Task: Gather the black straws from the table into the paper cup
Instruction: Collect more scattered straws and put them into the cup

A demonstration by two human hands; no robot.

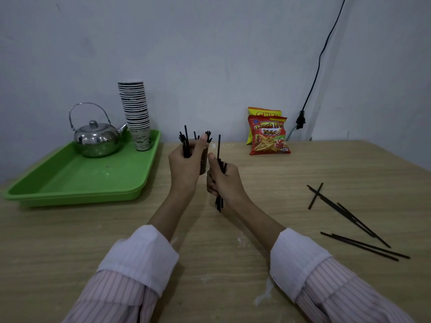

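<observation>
My left hand [186,164] is wrapped around the paper cup [203,163] at the table's middle, and most of the cup is hidden behind the fingers. Several black straws [185,142] stick up out of the cup. Just right of it, my right hand [225,180] grips a small bundle of black straws [219,155], held nearly upright, with ends showing above and below the fist. Several more loose black straws [345,213] lie scattered on the wooden table to the right.
A green tray [77,183] at the left holds a steel kettle [96,138] and a tall stack of paper cups [136,108]. Two snack bags [269,134] lean on the wall at the back. A black cable with a plug [300,121] hangs at the right.
</observation>
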